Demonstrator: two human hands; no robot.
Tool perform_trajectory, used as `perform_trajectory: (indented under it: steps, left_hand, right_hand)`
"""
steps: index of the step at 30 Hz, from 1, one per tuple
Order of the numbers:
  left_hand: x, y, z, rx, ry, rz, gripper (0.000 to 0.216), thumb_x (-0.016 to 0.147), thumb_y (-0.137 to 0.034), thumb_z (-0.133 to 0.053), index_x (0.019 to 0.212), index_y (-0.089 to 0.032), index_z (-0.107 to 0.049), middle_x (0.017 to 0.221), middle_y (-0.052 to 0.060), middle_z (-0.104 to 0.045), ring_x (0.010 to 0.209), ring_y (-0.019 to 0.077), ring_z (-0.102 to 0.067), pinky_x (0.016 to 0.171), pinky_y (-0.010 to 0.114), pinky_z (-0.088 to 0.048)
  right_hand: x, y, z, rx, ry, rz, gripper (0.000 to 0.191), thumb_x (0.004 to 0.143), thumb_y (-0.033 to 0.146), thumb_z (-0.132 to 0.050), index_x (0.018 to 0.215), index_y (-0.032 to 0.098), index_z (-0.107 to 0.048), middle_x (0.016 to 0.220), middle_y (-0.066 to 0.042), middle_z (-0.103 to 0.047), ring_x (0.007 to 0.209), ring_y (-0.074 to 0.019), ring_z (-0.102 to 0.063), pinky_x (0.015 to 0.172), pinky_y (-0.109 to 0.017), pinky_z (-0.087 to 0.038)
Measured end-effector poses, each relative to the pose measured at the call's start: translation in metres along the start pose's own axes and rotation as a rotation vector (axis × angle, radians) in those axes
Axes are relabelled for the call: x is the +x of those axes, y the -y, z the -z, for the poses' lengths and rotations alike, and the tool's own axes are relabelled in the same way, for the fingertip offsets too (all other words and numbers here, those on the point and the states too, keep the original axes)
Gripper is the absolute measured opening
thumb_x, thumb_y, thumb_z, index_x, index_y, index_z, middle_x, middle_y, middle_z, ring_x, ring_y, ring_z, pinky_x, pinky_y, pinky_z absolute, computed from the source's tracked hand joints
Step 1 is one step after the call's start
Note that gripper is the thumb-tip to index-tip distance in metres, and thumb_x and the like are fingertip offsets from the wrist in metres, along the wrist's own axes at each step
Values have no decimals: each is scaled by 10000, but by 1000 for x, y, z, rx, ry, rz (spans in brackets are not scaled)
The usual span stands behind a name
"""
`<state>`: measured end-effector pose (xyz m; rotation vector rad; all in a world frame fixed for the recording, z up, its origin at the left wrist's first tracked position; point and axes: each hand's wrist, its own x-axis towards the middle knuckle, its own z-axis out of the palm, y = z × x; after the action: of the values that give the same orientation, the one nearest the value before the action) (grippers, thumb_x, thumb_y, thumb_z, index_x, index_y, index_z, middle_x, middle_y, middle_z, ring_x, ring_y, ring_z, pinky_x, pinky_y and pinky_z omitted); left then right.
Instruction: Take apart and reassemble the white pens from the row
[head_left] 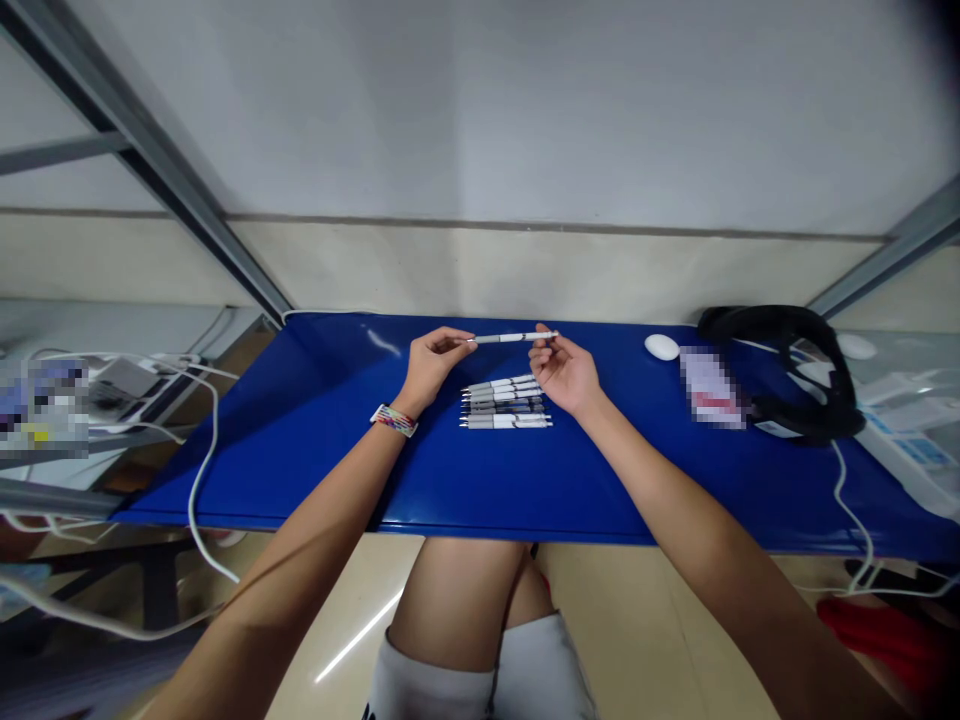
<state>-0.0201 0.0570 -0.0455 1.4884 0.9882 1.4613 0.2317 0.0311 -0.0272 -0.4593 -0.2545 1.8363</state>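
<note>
A white and grey pen [510, 338] is held level between my two hands, above the far part of the blue table [300, 430]. Its grey tip end is pinched by the fingers of my left hand [435, 365], which has a colourful woven band [395, 420] at the wrist. At the other end, my right hand [564, 372] grips the pen between thumb and fingers, palm turned up. Just below the held pen lies a row of several similar pens [499, 402], side by side with tips to the left. My right fingers partly cover the upper ends of some.
To the right are a white oval object [661, 347], a blurred-out pink and white packet [711, 388] and a black headband-like device [825, 340]. White cables [214, 440] hang over the left edge. A wall [480, 270] borders the table's back; metal posts [247, 270] stand at both sides.
</note>
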Motion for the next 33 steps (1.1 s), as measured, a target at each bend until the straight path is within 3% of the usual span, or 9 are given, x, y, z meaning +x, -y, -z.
perform_trajectory:
  steps: [3, 8, 14, 20, 25, 29, 33]
  left_hand:
    - [0, 0, 0, -4, -2, -4, 301, 758, -403, -948, 958, -204, -844, 897, 57, -814, 845, 194, -745, 828, 332, -593]
    - [0, 0, 0, -17, -4, -13, 298, 758, -388, -952, 964, -206, -836, 920, 54, -816, 856, 188, -746, 847, 329, -591]
    - [-2, -1, -1, -9, 19, -18, 257, 776, -372, -942, 948, -213, -836, 876, 40, -804, 811, 163, -726, 809, 303, -573]
    - [-3, -1, -1, 26, 8, 1, 296, 770, -417, -934, 952, -205, -836, 880, 52, -805, 825, 191, -735, 816, 335, -594]
    - [-2, 0, 0, 21, 8, -5, 296, 761, -417, -942, 950, -214, -838, 890, 51, -810, 836, 193, -740, 830, 339, -596]
    - [-3, 0, -1, 6, 21, 1, 283, 768, -408, -944, 949, -218, -840, 902, 50, -815, 850, 187, -743, 839, 330, -590]
    - [-4, -2, -2, 8, 33, 6, 290, 768, -408, -943, 957, -215, -840, 904, 49, -815, 847, 185, -743, 839, 331, -589]
  right_hand:
    - [0, 1, 2, -9, 19, -1, 239, 1036, 227, -548, 1197, 140, -701, 859, -58, -707, 673, -112, -614, 594, -204, -589]
    - [3, 1, 4, -31, 6, -4, 170, 965, 115, -616, 1106, 149, -705, 782, -20, -668, 607, -86, -572, 565, -172, -548]
    - [2, -1, 0, 28, -12, 16, 193, 1039, 147, -516, 1096, 148, -700, 774, -22, -653, 609, -84, -563, 550, -162, -539]
    - [0, -2, 0, 4, 13, 14, 168, 1034, 224, -578, 1123, 158, -705, 807, -28, -676, 639, -100, -587, 574, -190, -561]
    - [1, -2, -1, 24, 1, 11, 155, 1025, 144, -546, 1072, 166, -692, 737, -2, -630, 590, -86, -547, 530, -160, -528]
    - [0, -2, -2, 36, 2, 20, 154, 1052, 214, -551, 1074, 162, -693, 760, -16, -642, 615, -93, -570, 541, -166, -543]
    - [-1, -3, -3, 26, -13, 4, 146, 1051, 175, -547, 1002, 176, -685, 689, 17, -594, 548, -76, -513, 493, -140, -489]
